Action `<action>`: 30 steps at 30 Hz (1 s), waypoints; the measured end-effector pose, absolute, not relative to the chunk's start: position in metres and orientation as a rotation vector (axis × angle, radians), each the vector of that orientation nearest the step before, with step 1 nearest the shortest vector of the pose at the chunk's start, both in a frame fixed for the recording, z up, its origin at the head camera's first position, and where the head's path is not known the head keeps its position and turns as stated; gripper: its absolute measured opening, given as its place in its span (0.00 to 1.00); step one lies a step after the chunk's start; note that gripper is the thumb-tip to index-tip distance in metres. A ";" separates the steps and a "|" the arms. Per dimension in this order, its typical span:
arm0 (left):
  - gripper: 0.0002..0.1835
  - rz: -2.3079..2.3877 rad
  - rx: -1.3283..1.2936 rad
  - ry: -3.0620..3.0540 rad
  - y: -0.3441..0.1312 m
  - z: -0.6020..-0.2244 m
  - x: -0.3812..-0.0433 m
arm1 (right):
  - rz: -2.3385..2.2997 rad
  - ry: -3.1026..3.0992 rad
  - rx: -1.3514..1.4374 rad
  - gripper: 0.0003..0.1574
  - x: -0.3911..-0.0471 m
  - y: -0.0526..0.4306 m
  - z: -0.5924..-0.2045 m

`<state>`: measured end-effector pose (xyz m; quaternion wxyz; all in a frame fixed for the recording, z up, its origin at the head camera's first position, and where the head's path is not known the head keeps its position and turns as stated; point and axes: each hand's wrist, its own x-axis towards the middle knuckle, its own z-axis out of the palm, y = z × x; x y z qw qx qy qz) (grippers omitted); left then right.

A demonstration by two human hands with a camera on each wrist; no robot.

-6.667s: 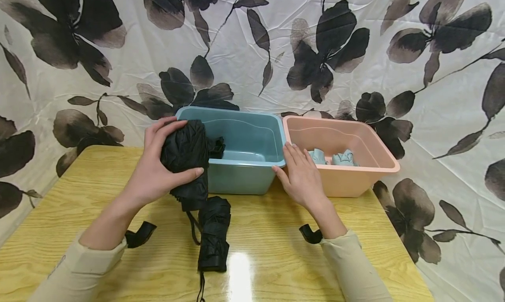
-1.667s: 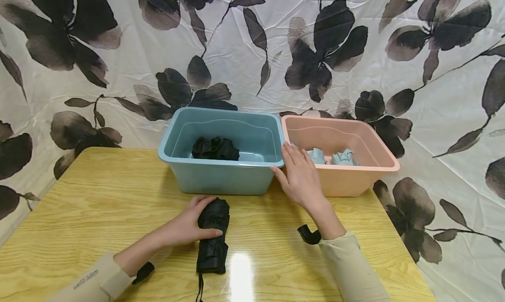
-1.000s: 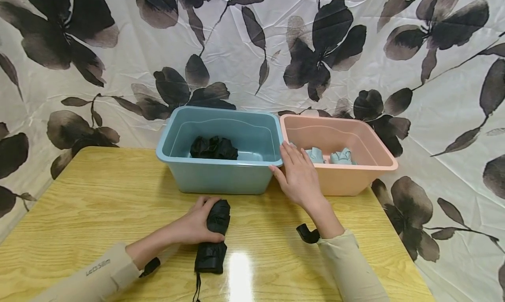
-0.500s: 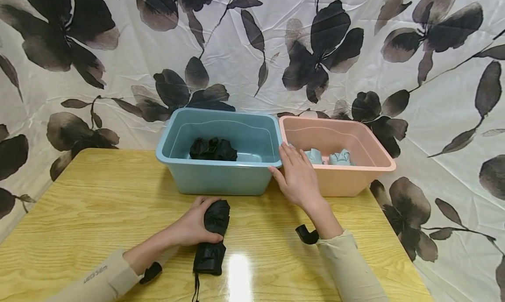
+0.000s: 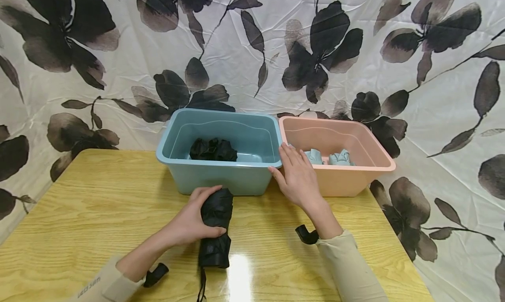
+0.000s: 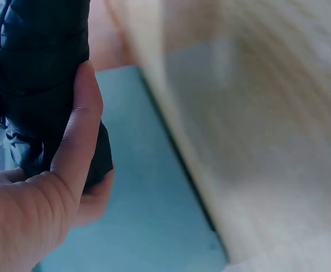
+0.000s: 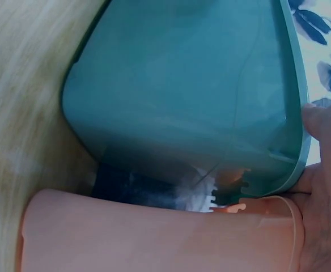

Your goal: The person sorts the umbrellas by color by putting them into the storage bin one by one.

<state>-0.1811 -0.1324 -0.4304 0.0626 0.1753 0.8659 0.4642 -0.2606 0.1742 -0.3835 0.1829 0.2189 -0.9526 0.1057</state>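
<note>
A compact black folding umbrella (image 5: 216, 245), furled and with a cord at its lower end, is gripped by my left hand (image 5: 189, 218) in front of the blue bin. Seen from the left wrist, thumb and fingers wrap round the umbrella (image 6: 38, 73), with the blue bin's wall behind it. My right hand (image 5: 297, 175) lies with fairly straight fingers over the adjoining rims of the blue bin (image 5: 221, 179) and the pink bin (image 5: 347, 183). In the right wrist view, its thumb (image 7: 314, 119) touches the blue rim. Dark black bundles (image 5: 213, 150) lie inside the blue bin.
Pale blue folded bundles (image 5: 341, 158) lie in the pink bin. Both bins stand side by side at the back of the yellow wooden table (image 5: 98, 197), against a floral cloth (image 5: 244, 52). Black curved pieces (image 5: 307, 235) stick out at both wrists.
My left hand lowered a larger black umbrella into the blue bin, then took hold of the one on the table. That one has just risen slightly toward the bin. My right hand stays put.
</note>
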 end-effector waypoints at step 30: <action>0.56 1.864 0.798 2.918 -0.089 -0.277 -0.261 | 0.294 -2.690 0.624 0.43 -0.261 0.174 -0.383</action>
